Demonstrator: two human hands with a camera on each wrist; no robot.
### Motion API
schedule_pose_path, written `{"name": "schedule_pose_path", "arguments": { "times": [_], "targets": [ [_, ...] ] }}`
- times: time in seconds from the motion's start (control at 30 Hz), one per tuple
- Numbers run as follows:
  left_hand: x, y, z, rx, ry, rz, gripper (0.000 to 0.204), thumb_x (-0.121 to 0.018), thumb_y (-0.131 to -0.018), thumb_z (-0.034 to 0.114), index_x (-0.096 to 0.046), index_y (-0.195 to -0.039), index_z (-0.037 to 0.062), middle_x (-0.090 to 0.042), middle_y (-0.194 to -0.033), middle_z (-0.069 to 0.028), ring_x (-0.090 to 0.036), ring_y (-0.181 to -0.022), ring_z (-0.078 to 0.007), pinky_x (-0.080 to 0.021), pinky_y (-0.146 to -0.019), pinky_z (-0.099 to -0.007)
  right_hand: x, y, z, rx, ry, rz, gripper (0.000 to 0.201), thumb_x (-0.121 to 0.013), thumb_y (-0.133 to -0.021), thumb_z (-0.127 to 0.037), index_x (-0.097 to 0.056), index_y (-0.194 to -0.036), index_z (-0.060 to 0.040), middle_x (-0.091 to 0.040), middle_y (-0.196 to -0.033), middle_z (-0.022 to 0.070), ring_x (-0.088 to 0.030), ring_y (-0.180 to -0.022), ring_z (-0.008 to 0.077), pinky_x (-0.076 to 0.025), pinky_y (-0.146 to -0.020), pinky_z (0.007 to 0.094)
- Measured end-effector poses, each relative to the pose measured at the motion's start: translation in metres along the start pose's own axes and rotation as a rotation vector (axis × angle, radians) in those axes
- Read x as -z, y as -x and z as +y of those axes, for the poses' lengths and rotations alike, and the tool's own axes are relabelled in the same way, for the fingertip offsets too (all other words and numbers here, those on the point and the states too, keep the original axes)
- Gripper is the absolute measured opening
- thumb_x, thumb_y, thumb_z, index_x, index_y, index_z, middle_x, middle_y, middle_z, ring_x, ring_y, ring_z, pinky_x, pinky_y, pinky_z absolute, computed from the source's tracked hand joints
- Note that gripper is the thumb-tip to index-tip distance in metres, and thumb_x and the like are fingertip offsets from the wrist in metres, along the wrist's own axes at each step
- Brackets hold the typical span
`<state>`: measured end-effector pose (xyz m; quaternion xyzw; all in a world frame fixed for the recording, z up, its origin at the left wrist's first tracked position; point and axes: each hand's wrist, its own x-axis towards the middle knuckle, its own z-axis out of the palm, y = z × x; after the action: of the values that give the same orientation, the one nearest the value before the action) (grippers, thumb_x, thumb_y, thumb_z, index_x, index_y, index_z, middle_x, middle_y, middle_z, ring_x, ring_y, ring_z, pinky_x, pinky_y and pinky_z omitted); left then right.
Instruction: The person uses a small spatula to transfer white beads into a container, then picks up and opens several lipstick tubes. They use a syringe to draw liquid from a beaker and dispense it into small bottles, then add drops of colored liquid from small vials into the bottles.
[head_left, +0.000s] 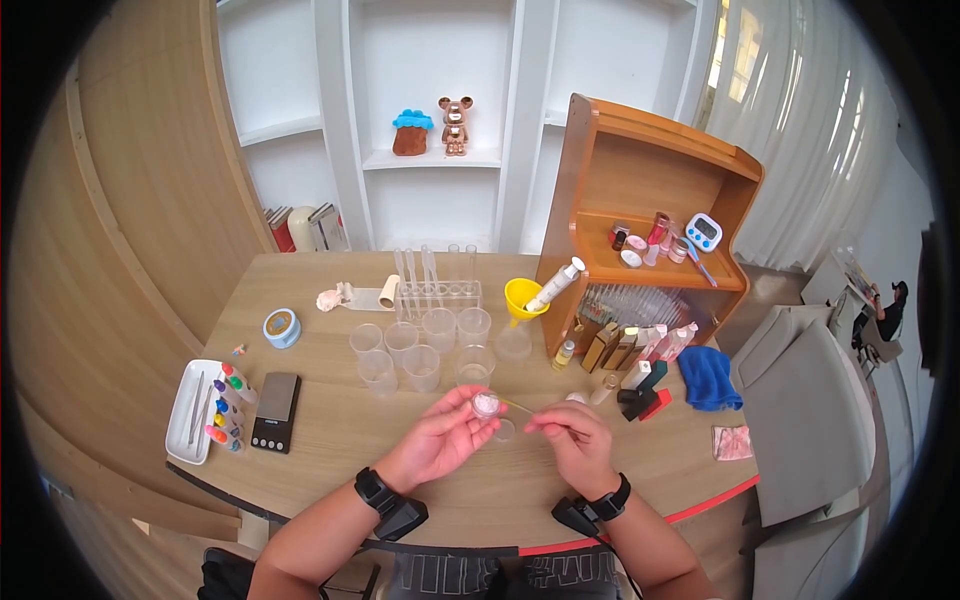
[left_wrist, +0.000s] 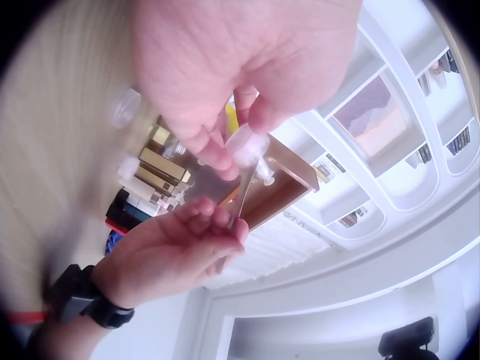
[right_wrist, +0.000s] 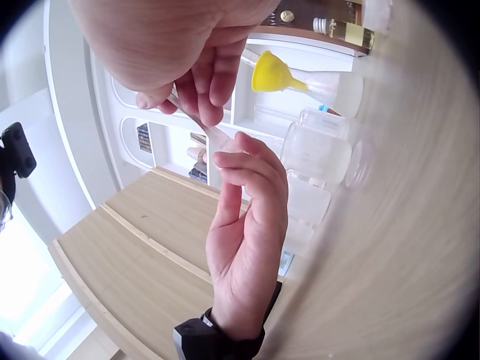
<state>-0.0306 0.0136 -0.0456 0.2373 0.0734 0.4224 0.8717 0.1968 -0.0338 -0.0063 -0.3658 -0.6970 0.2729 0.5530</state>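
Note:
In the head view my left hand (head_left: 440, 440) holds a small clear round jar (head_left: 486, 404) between thumb and fingers, above the front of the table. Whitish-pink stuff shows inside it. My right hand (head_left: 580, 442) pinches a slim spatula (head_left: 517, 405), which slants left to the jar. Seen from the left wrist, the spatula's far end meets the jar's mouth, and the jar is tilted. A clear round lid (head_left: 505, 430) lies on the table just below the hands. Behind the jar stands a clear plastic cup (head_left: 474, 367).
More clear cups (head_left: 422, 368) and a test tube rack (head_left: 440, 298) stand behind. A yellow funnel (head_left: 524, 297) sits in a flask beside the wooden cabinet (head_left: 650, 130). Small boxes and bottles line the right. A scale (head_left: 277, 412) and white tray (head_left: 190, 440) lie left.

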Motion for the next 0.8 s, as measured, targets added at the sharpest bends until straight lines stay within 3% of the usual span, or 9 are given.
{"name": "schedule_pose_path", "arguments": {
  "times": [0.13,0.53,0.8],
  "targets": [
    [0.0020,0.0010,0.0018,-0.004,0.012,-0.052,0.030,-0.049,-0.106,0.009,-0.048,-0.136,0.0086,-0.056,-0.137,-0.0178,-0.054,-0.130,-0.0289,-0.043,-0.114,-0.0384,-0.0001,0.0013,0.0023,-0.003,-0.005,0.008,0.011,-0.063,-0.095,-0.001,-0.071,-0.102,0.0014,-0.073,-0.095,0.0114,-0.068,-0.088,0.0206,-0.052,-0.078,0.0309],
    [0.0048,-0.0006,-0.0007,-0.073,-0.087,-0.056,0.026,-0.053,-0.105,0.011,-0.051,-0.131,0.0130,-0.055,-0.139,-0.0155,-0.053,-0.131,-0.0305,-0.041,-0.116,-0.0385,0.0006,0.0005,-0.0059,0.010,0.074,-0.003,0.011,-0.066,-0.092,0.000,-0.072,-0.102,0.0002,-0.073,-0.094,0.0107,-0.068,-0.086,0.0212,-0.053,-0.076,0.0307],
    [-0.0009,-0.0002,0.0005,-0.111,-0.165,-0.046,0.035,-0.054,-0.103,0.006,-0.049,-0.137,0.0114,-0.055,-0.140,-0.0117,-0.051,-0.134,-0.0306,-0.038,-0.119,-0.0397,0.0008,0.0022,-0.0047,0.025,0.064,-0.009,0.013,-0.066,-0.091,0.002,-0.072,-0.103,-0.0008,-0.073,-0.094,0.0101,-0.069,-0.086,0.0214,-0.055,-0.075,0.0303]
  ]
}}
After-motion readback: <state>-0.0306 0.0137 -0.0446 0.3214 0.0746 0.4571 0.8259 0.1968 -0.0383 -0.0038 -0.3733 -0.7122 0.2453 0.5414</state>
